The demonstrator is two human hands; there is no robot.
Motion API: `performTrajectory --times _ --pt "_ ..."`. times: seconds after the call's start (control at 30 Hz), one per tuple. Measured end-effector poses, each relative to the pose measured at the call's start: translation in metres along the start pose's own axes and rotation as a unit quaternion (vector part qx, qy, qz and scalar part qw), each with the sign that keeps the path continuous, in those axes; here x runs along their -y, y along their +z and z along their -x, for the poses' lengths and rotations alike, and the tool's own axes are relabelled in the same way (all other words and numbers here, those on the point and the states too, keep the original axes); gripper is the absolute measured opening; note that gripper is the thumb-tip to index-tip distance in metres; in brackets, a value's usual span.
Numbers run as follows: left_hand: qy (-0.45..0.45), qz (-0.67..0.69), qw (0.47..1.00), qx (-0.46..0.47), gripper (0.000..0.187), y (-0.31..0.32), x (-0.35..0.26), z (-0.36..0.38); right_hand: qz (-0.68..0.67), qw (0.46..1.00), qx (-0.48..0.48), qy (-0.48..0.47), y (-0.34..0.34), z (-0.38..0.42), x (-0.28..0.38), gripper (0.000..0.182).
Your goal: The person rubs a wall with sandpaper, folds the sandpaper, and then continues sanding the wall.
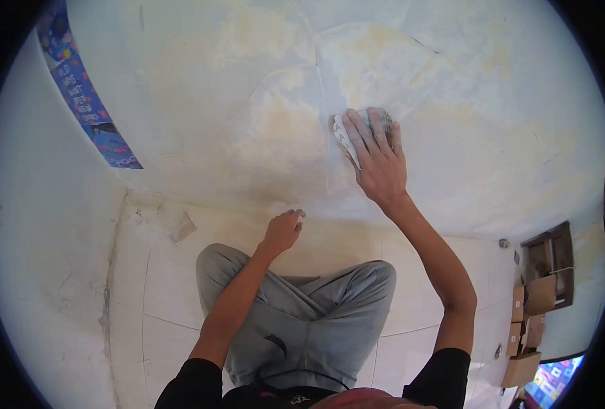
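My right hand (379,163) presses a folded sheet of sandpaper (344,139) flat against the patchy wall (275,123). Its dusty fingers lie spread over the sheet, whose pale, printed edge shows on the left and a darker part between and above the fingers. My left hand (285,230) hangs in front of my crossed legs, near the foot of the wall, with its fingers curled. Whether anything small is inside those fingers is hidden. Cracks and yellowish patches mark the wall around the sheet.
A blue printed strip (84,95) is stuck at the upper left. Cardboard boxes (522,368) stand at the right by a brown wooden frame (563,262), with a bright colourful screen (554,383) below. The pale tiled floor (173,293) lies under my legs.
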State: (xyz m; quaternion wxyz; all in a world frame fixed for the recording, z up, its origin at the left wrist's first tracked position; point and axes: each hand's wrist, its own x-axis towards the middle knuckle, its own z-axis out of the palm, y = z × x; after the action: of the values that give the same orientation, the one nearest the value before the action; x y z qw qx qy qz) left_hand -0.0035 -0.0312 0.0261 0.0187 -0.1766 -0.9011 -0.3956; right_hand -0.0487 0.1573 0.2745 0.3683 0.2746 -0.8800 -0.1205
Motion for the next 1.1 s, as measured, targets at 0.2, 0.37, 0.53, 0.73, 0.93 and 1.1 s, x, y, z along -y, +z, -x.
performTrajectory --times 0.2,0.37,0.53,0.73,0.93,1.1 --pt "0.029 -0.019 0.999 0.023 0.023 0.003 0.005 -0.003 -0.05 0.997 -0.057 0.02 -0.021 -0.053 0.023 0.059" --pt "-0.004 -0.031 0.999 0.017 0.023 -0.004 0.004 0.003 -0.031 0.999 -0.041 0.008 -0.014 -0.024 0.009 0.058" --pt "-0.012 -0.017 1.0 0.007 0.024 -0.005 0.002 0.001 0.004 1.0 -0.004 0.011 -0.007 -0.008 0.008 0.057" --pt "-0.006 -0.016 1.0 0.013 0.023 -0.006 0.002 0.002 -0.026 0.993 -0.095 0.059 -0.019 -0.06 0.032 0.062" --pt "-0.014 -0.026 1.0 0.007 0.023 -0.012 0.003 0.009 0.023 0.998 -0.025 0.046 0.001 -0.002 0.018 0.058" --pt "0.017 -0.026 0.999 -0.011 0.022 -0.002 0.008 0.003 -0.013 0.996 -0.042 0.074 -0.001 -0.021 0.024 0.057"
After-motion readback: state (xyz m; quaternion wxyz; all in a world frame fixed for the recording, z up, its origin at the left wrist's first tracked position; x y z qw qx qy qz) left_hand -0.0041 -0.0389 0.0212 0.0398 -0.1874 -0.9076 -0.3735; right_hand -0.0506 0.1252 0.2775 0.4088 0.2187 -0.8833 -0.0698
